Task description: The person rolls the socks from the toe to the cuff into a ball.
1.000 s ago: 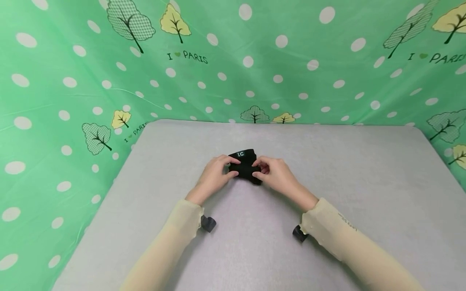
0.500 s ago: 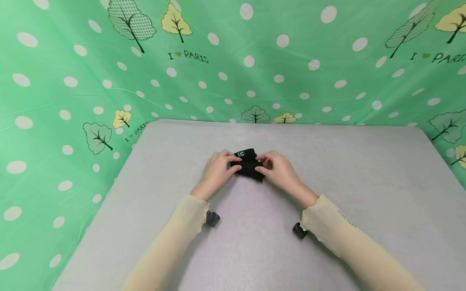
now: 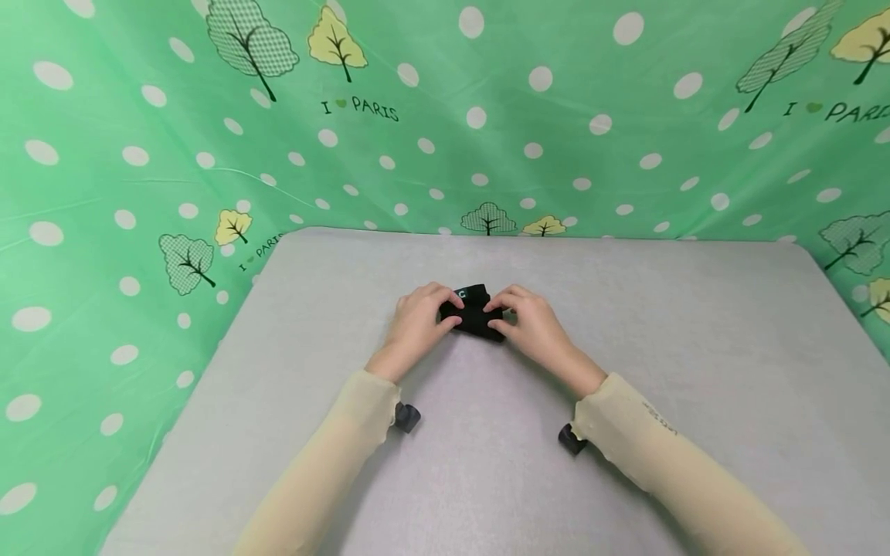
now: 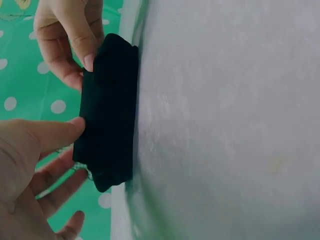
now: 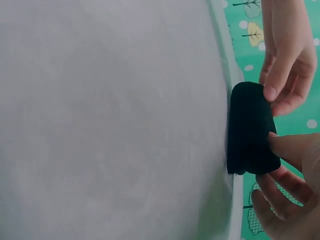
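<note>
A black cloth roll (image 3: 478, 320) lies on the grey table, a small label with white lettering on its far flap, partly covered by fingers. My left hand (image 3: 419, 318) holds its left end, thumb on the near side and index finger on top. At the right end, my right hand (image 3: 534, 328) grips it the same way. In the left wrist view the rolled cloth (image 4: 109, 115) has uneven, layered ends, and the left thumb (image 4: 62, 134) presses its side. The right wrist view shows a thick, rounded roll (image 5: 250, 127) between both hands.
The grey tabletop (image 3: 487, 463) stretches around the hands on every side. Behind and to the left hangs a green polka-dot curtain (image 3: 389, 170) with printed trees. Dark camera mounts sit under both wrists, the left one (image 3: 407, 418) and the right one (image 3: 572, 439).
The near flap of the black cloth has been rolled up and away, making it more compact. Both hands have shifted slightly farther from me, and the left fingers now cover part of the label.
</note>
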{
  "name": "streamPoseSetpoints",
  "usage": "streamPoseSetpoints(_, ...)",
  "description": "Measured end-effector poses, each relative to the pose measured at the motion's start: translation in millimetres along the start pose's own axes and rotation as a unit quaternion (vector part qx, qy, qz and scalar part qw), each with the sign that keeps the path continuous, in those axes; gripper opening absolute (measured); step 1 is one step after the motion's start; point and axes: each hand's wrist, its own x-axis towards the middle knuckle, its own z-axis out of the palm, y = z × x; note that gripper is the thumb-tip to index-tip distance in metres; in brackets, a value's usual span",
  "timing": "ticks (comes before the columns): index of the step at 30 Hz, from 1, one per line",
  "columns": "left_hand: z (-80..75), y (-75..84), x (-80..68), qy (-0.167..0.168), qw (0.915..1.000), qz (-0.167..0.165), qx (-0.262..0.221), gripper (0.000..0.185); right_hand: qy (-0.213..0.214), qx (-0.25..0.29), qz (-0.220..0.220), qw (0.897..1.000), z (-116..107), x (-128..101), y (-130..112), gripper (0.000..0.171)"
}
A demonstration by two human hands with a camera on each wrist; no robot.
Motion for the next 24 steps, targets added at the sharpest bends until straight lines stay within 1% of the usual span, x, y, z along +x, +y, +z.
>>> streamPoseSetpoints(6,-0.2,0.8,-1.5,-0.003,0.9991,0.043,0.000,0.023,-0.002,0.008,0.013,1.000,-1.4,3.7,5.1,0.017)
streamPoseSetpoints(9,-0.6,2.4,-1.1,0.001,0.9980,0.061,0.012,0.026,-0.004,0.008,0.021,1.000,-1.7,5.0,7.1,0.017)
streamPoseSetpoints(11,-0.7,3.3,-0.3,0.002,0.9975,0.067,0.024,0.027,-0.003,0.009,0.025,1.000,-2.0,5.4,7.5,0.017)
streamPoseSetpoints(15,0.2,3.5,3.4,-0.001,0.9977,0.056,0.039,0.027,-0.001,0.006,0.026,1.000,-2.3,6.0,6.9,0.017)
streamPoseSetpoints(20,0.3,3.1,8.9,-0.012,0.9990,0.028,0.033,0.026,0.004,0.001,0.015,1.000,-2.6,5.6,5.5,0.021)
streamPoseSetpoints(24,0.3,2.4,12.6,-0.015,0.9992,0.014,0.033,0.025,0.009,0.003,0.009,1.000,-3.7,3.5,3.8,0.017)
